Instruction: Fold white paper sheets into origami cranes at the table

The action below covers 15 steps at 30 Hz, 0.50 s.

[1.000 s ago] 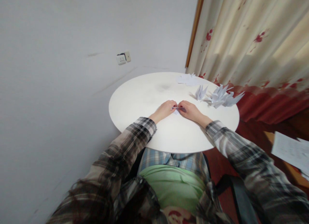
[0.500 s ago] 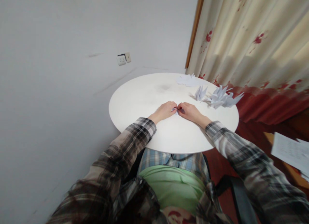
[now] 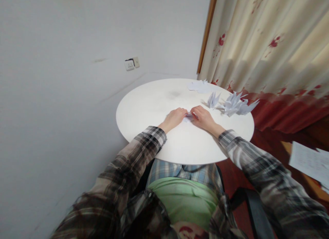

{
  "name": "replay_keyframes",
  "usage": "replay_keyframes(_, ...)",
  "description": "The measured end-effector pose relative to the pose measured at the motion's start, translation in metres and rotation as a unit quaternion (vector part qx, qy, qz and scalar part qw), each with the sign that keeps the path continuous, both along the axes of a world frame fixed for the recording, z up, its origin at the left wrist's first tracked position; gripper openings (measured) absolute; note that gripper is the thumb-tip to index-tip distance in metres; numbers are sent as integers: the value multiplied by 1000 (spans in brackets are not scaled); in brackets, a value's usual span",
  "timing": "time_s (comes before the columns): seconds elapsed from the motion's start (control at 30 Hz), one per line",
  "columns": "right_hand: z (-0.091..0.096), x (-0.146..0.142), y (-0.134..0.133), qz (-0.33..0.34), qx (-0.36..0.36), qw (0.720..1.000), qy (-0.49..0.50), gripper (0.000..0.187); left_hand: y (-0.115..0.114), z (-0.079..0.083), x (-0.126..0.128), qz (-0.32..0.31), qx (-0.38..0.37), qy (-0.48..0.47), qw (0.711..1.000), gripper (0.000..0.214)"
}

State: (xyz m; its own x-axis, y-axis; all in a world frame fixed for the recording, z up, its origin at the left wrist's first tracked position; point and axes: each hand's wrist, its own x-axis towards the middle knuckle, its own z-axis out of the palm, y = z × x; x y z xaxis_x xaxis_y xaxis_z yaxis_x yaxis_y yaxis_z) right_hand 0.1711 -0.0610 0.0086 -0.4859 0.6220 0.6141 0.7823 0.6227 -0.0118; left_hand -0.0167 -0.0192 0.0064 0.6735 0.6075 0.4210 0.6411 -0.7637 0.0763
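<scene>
Between my hands, low over the round white table, is a small folded piece of white paper. My left hand pinches its left side, fingers closed. On the right side, the curled fingers of my right hand grip the paper too. Fingers cover much of it, so its exact folded shape is hidden. A single folded paper crane stands just beyond my right hand. Farther right, several more paper cranes sit clustered together near the table's edge.
Flat white paper sheets lie at the table's far side. A wall with a socket is to the left, a curtain to the right. Printed papers rest on a wooden surface at lower right, near a black chair armrest.
My hands have drawn slightly apart, the right one shifting a little up and right. More of the folded paper now shows between them.
</scene>
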Motion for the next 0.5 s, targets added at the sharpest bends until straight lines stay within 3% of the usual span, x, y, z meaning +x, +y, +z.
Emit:
replay_keyframes(0.13, 2, 0, -3, -10, 8, 1000, 18, 14, 0, 2, -1, 56, 30, -33, 997, 18)
replay_keyframes(0.37, -1, -1, -6, -14, -74, 997, -14, 13, 1, 3, -1, 101, 70, -176, 977, 24)
replay_keyframes(0.5, -2, -1, -5, -29, -90, 995, -27, 13, 0, 5, -1, 64, 78, -221, 970, 22)
